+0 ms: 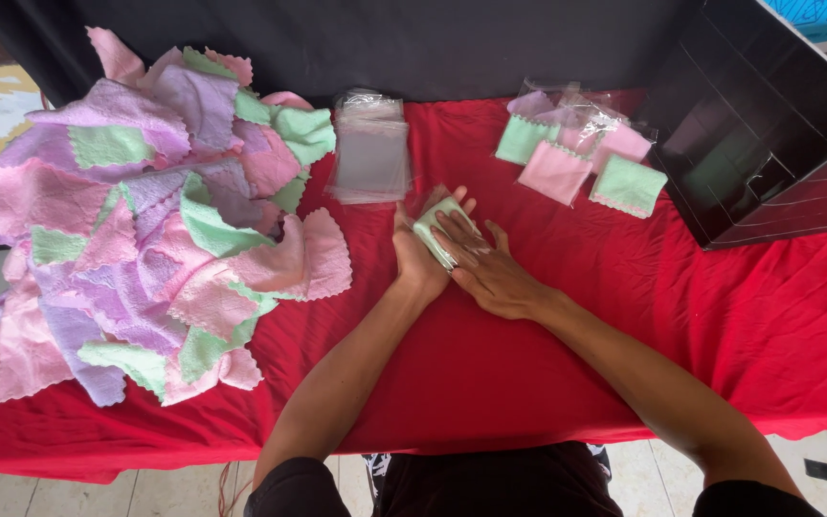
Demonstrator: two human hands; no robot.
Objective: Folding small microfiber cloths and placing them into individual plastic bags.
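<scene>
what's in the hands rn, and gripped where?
A folded green cloth in a clear bag: left hand holds its left edge, right hand presses flat on top with its fingers.

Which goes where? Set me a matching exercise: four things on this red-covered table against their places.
Things:
1. heap of loose cloths
2. stack of clear bags
3. bagged cloths
4. folded green cloth

Places:
A. between the left hand and right hand
B. far left of the table
C. beside the black box
D. back middle, beside the heap

Pairs: 1-B, 2-D, 3-C, 4-A
</scene>
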